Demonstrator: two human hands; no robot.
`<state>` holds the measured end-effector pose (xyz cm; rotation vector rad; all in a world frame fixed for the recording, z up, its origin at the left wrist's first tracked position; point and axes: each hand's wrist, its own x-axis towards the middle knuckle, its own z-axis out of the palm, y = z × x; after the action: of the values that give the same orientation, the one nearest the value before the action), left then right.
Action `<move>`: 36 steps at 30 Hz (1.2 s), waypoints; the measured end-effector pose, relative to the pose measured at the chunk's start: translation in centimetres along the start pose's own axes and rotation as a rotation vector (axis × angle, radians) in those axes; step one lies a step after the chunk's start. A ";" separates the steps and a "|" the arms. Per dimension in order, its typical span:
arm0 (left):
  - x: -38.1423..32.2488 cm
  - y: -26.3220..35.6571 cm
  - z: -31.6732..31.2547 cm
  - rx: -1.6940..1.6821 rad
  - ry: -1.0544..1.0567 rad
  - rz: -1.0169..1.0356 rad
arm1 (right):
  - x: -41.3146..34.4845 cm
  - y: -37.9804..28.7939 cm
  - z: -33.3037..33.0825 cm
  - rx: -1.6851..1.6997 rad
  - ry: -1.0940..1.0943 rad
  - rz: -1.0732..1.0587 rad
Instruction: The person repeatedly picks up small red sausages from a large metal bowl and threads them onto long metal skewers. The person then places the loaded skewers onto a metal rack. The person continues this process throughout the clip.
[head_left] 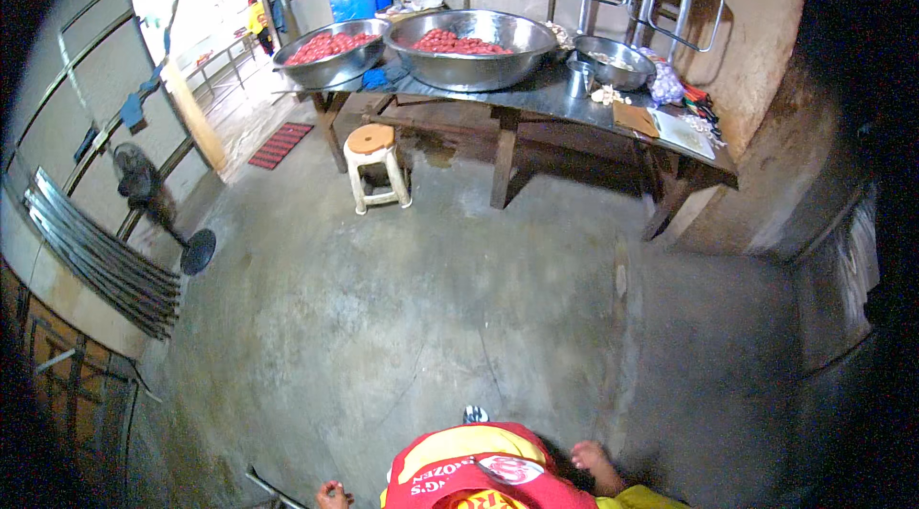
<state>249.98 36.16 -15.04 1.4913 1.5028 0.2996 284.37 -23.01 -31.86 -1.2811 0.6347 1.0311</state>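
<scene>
My left hand [334,494] hangs low at the bottom edge, its fingers loosely bent and nothing seen in them. On the other side of my red and yellow apron [459,462], my right hand [590,455] hangs empty, fingers slightly curled. Neither hand touches anything that I can see. Ahead stands a long metal-topped table [546,103]. A large steel basin [470,74] on it holds red links [459,42] that look like sausages. More red links [330,48] fill a second steel basin [330,71] to its left.
A plastic stool [373,143] stands before the table. Further right are a smaller basin [624,78], a steel cup [579,80], garlic [609,95] and a white board [682,132]. A pedestal fan [136,171] and metal bars [100,250] line the left wall. Beyond the doorway is a person [257,20].
</scene>
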 end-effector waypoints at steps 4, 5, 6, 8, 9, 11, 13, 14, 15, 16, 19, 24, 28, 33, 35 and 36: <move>7.3 12.1 5.1 -0.164 -0.094 -0.243 | 9.5 -19.5 6.1 -0.406 0.172 -0.364; 9.7 14.2 6.9 -0.142 -0.065 -0.268 | 12.0 -25.4 8.6 -0.874 0.310 -0.508; 12.3 15.9 8.8 -0.122 -0.038 -0.293 | 14.0 -30.7 10.8 -0.743 0.304 -0.607; 17.0 22.0 12.9 -0.032 -0.023 -0.358 | 16.7 -42.0 17.3 -0.632 0.280 -0.739; 20.1 23.8 14.6 -0.072 -0.039 -0.344 | 16.2 -47.9 21.9 -0.655 0.258 -0.772; 28.2 26.7 19.0 -0.147 -0.097 -0.310 | 17.6 -57.3 28.0 -0.619 0.212 -0.813; 38.2 27.3 22.9 -0.227 -0.190 -0.266 | 19.0 -65.5 34.9 -0.640 0.198 -0.838; 42.0 30.5 25.4 -0.238 -0.169 -0.271 | 19.2 -69.5 38.7 -0.678 0.216 -0.843; 45.4 34.1 27.6 -0.250 -0.151 -0.280 | 18.7 -73.9 42.3 -0.721 0.238 -0.847; 48.3 40.2 29.6 -0.318 -0.090 -0.240 | 17.7 -78.5 45.8 -0.753 0.203 -0.757; 58.8 55.6 34.5 -0.390 -0.074 0.014 | 16.5 -91.1 54.2 -0.910 0.158 -0.767; 69.3 83.6 42.1 -0.346 -0.180 0.375 | 17.7 -112.8 64.2 -0.679 -0.018 -1.048; 73.2 101.1 47.1 -0.416 -0.169 0.547 | 25.7 -128.5 71.9 -0.871 -0.127 -1.215; 74.3 115.5 54.6 -0.551 -0.201 0.621 | 40.6 -145.7 79.7 -1.055 -0.357 -1.151; 74.9 120.0 58.2 -0.541 -0.229 0.652 | 50.6 -152.2 81.8 -1.035 -0.395 -1.089; 75.1 122.2 59.6 -0.537 -0.221 0.644 | 55.2 -154.4 83.3 -1.029 -0.341 -1.129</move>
<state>387.73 102.70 11.84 1.4585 0.6537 0.8187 432.62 77.47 10.15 -1.8792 -0.9713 0.5199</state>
